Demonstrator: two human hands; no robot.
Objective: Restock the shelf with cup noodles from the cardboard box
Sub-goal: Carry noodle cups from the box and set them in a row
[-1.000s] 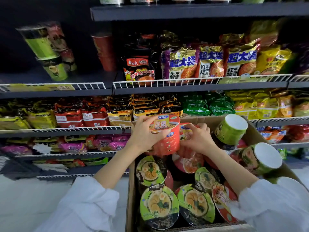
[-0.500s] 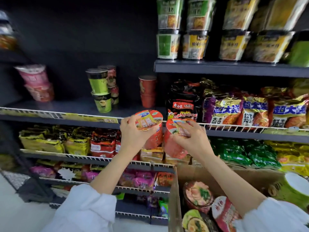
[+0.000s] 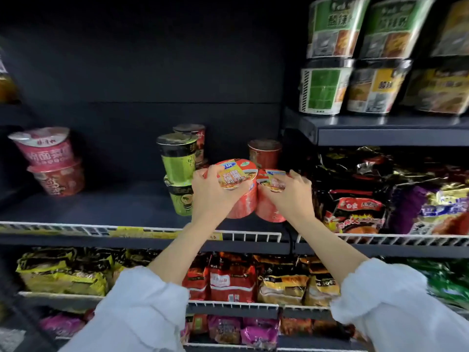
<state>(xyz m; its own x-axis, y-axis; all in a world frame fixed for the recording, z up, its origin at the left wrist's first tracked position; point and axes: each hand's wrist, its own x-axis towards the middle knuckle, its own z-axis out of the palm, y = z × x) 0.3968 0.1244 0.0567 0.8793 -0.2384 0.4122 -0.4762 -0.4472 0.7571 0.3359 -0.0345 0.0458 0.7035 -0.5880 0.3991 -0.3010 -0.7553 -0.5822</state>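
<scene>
Left hand (image 3: 212, 196) gripped a red cup (image 3: 239, 191) from above, fingers curled over its lid rim. Right hand (image 3: 289, 196) gripped a second red cup (image 3: 266, 207) the same way. The two cups touched side by side, tilted lids toward the camera, above the front of the dark shelf (image 3: 101, 207), just past its white wire rail (image 3: 251, 236). Two stacked green cups (image 3: 179, 174) stood just left of the left hand. Pink bowls (image 3: 49, 161) sat far left; noodle bags (image 3: 355, 199) to the right.
</scene>
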